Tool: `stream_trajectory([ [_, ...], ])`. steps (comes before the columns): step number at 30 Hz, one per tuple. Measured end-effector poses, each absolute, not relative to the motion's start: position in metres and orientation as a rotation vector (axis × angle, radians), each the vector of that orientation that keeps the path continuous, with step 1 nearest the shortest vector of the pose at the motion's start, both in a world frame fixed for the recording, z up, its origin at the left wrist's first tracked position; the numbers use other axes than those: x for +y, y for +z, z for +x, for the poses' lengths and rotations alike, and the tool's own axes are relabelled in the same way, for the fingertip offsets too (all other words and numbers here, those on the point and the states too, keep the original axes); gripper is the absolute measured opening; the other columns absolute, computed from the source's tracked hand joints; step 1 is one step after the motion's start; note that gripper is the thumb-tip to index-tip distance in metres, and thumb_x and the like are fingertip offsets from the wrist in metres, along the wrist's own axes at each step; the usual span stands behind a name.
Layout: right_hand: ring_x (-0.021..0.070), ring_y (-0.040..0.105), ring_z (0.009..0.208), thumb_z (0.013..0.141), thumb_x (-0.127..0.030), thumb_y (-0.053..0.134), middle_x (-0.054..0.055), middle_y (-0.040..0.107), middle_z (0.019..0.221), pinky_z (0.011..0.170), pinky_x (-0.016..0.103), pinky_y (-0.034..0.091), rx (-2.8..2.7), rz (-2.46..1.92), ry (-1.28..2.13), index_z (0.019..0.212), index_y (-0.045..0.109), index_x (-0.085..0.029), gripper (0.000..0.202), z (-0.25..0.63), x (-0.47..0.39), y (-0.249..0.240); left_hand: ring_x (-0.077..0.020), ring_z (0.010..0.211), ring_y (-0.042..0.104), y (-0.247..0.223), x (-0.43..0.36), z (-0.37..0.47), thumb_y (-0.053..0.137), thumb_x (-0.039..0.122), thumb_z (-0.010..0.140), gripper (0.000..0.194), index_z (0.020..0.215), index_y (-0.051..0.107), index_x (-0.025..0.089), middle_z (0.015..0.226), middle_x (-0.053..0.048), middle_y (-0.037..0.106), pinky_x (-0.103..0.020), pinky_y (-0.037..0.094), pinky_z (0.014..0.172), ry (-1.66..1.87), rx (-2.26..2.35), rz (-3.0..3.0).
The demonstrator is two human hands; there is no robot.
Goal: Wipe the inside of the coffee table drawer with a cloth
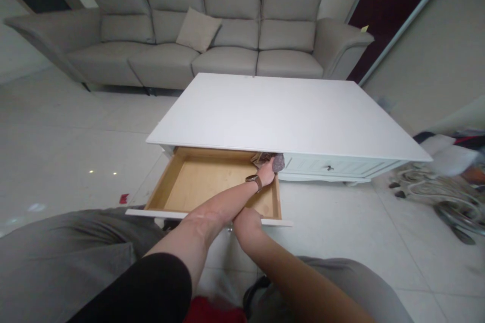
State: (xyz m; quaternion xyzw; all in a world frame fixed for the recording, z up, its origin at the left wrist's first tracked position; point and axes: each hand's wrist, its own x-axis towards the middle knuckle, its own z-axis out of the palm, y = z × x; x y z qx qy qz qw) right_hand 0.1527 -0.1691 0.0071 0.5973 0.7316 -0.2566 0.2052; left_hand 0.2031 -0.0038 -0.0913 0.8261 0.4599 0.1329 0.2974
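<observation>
A shallow wooden drawer [212,176] is pulled out from the white coffee table [273,116]. My left hand [267,173], with a watch [254,179] on its wrist, reaches across to the drawer's back right corner. Its fingers are closed on a speckled grey-brown cloth [278,163], which bulges over the drawer's right side. A crumpled brown, patterned piece [261,159] lies just left of it, partly under the tabletop; I cannot tell if both are one thing. Beneath my left forearm, my right hand [247,218] is bent over the white drawer front [275,222], its fingers partly hidden.
A grey sofa [227,58] with a loose cushion [198,29] stands behind the table. To the right of the drawer is a closed drawer with a small knob [330,167]. A red scrap [124,198] lies on the tiled floor. Piled items and coiled cords [435,181] are at right.
</observation>
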Motion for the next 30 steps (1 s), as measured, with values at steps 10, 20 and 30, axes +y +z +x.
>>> stream_trajectory([
  [10, 0.0404, 0.073, 0.108, 0.089, 0.004, 0.049, 0.030, 0.073, 0.113, 0.085, 0.063, 0.060, 2.029, 1.688, -0.684, 0.115, 0.076, -0.002, 0.038, 0.150, -0.173, 0.008, -0.0323, 0.119, 0.064, -0.079, -0.004, 0.158, 0.041, 0.010, 0.094, 0.080, 0.168, 0.013, 0.027, 0.136, -0.019, 0.061, -0.044, 0.054, 0.096, 0.097, 1.306, 2.519],
  [20, 0.0372, 0.074, 0.108, 0.090, 0.005, 0.047, 0.029, 0.074, 0.114, 0.085, 0.059, 0.061, 2.032, 1.684, -0.695, 0.116, 0.076, -0.004, 0.041, 0.153, -0.173, 0.016, -0.0372, 0.144, 0.044, -0.111, -0.007, 0.133, 0.037, 0.012, 0.099, 0.062, 0.157, 0.047, 0.031, 0.155, -0.016, 0.051, -0.058, 0.044, 0.111, -0.022, 1.463, 2.431],
  [30, 0.0351, 0.075, 0.106, 0.088, 0.006, 0.046, 0.028, 0.074, 0.112, 0.082, 0.057, 0.062, 2.070, 1.667, -0.665, 0.117, 0.076, -0.007, 0.043, 0.156, -0.176, 0.017, -0.0341, 0.134, 0.055, -0.098, 0.013, 0.027, 0.041, 0.018, 0.099, 0.060, 0.157, 0.048, 0.031, 0.151, -0.015, 0.057, -0.048, 0.041, 0.114, -0.193, 1.654, 2.300],
])
